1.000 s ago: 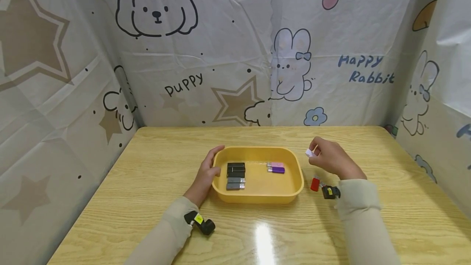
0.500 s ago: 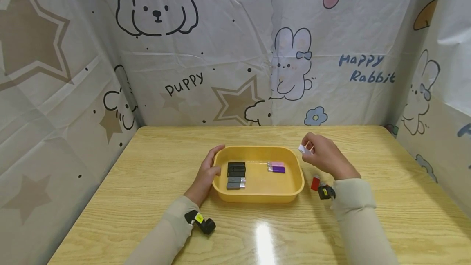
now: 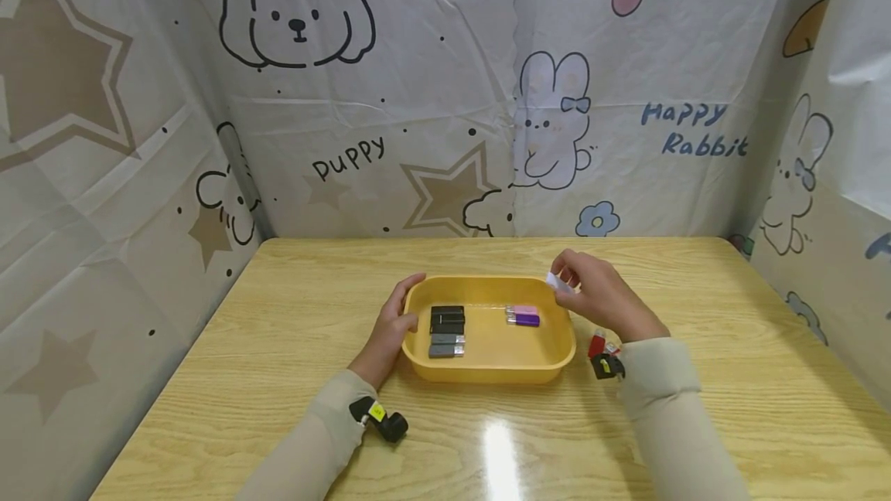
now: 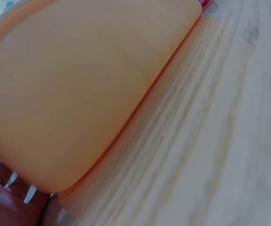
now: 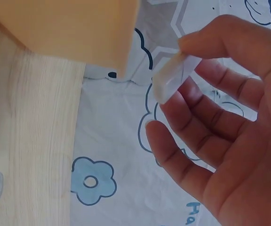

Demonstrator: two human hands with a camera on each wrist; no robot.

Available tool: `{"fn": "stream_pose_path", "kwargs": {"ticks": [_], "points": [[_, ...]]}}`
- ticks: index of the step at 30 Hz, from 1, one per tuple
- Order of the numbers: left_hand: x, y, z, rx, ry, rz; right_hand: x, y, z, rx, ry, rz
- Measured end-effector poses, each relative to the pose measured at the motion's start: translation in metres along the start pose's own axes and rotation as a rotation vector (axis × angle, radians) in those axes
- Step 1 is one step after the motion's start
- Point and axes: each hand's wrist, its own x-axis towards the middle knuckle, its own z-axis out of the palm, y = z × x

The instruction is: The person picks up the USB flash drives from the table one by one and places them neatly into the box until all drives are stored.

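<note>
My left hand (image 3: 385, 331) holds the left end of a yellow plastic bin (image 3: 487, 376), thumb over the rim and fingers along the outside. In the left wrist view the bin's wall (image 4: 79, 94) fills much of the picture, with fingertips at its lower corner. Between thumb and fingers, my right hand (image 3: 604, 294) pinches a white USB stick (image 5: 173, 80) above the bin's back right corner. Black USB sticks (image 3: 447, 320) and grey USB sticks (image 3: 442, 350) lie in rows at the bin's left. A pink USB stick (image 3: 524, 310) and a purple USB stick (image 3: 527, 320) lie at its right.
On the wooden table (image 3: 278, 377), a red USB stick (image 3: 596, 343) lies right of the bin, with another small red and silver piece beside it, partly hidden by the right wrist camera (image 3: 608, 366). Printed cloth (image 3: 390, 114) hangs behind and at both sides.
My right hand has moved left with the white USB stick, from beside the bin to over its back right corner. My left hand and the bin have stayed put.
</note>
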Motion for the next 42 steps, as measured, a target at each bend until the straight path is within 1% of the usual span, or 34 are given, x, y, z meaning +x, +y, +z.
{"fn": "stream_pose_path", "kwargs": {"ticks": [3,6,11,18,22,28,31,35,38,42], "points": [[0.005,-0.012,-0.002,0.007,0.02,0.018,0.0,-0.003,0.004,0.013,-0.021,0.005],[0.006,-0.012,-0.001,0.013,0.032,0.028,0.001,-0.005,0.008,0.025,-0.034,-0.002],[0.006,-0.013,-0.001,0.019,0.034,0.034,0.002,-0.009,0.013,0.047,-0.059,-0.03],[0.005,-0.011,-0.002,0.008,0.021,0.02,0.002,-0.014,0.018,0.061,-0.1,-0.021],[0.003,-0.005,-0.002,-0.013,-0.002,0.004,0.003,-0.015,0.021,0.053,-0.117,-0.01],[-0.005,0.016,0.003,0.007,-0.019,-0.024,0.005,-0.012,0.026,0.021,-0.113,-0.039],[-0.006,0.019,0.004,0.019,-0.016,-0.023,0.005,-0.012,0.028,0.024,-0.118,-0.032],[-0.002,0.007,0.001,0.017,-0.001,-0.023,0.007,-0.011,0.033,0.018,-0.134,-0.012],[0.003,-0.006,-0.002,0.016,0.013,-0.017,0.008,-0.009,0.036,0.013,-0.141,-0.018],[0.005,-0.011,-0.002,0.03,0.032,0.006,0.009,-0.009,0.038,0.009,-0.142,-0.033]]}}
